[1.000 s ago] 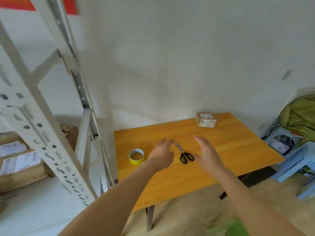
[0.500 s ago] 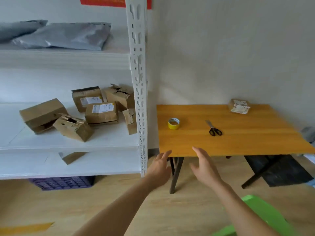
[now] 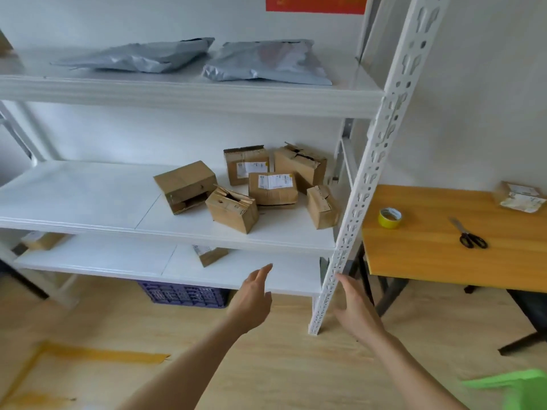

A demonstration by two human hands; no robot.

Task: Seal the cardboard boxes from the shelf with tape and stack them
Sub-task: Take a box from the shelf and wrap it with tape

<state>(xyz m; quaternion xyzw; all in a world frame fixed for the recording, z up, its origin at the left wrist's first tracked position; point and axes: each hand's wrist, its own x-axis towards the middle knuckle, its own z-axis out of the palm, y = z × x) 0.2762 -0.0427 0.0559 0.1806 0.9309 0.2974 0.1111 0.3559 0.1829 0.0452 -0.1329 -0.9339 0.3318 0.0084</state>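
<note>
Several small cardboard boxes [image 3: 272,187] lie in a loose heap on the middle board of a white metal shelf [image 3: 88,202], some with torn or open flaps. On the orange table [image 3: 429,255] to the right are a yellow tape roll [image 3: 389,217], black scissors [image 3: 469,235] and one labelled box [image 3: 521,196] at the far edge. My left hand [image 3: 251,300] and my right hand [image 3: 353,309] are stretched forward, fingers straight, below the shelf's lower board and holding nothing. The right hand is just beside the shelf's front post [image 3: 373,173].
Two grey mailer bags [image 3: 266,62] lie on the top board. Two more boxes [image 3: 208,254] sit on the lower board, a purple crate [image 3: 183,294] under it. A green stool [image 3: 515,386] is at the lower right. Yellow tape marks the wooden floor.
The view has swung left from the table to the shelf. Both hands stay open and forward, now in front of the shelf rather than the table.
</note>
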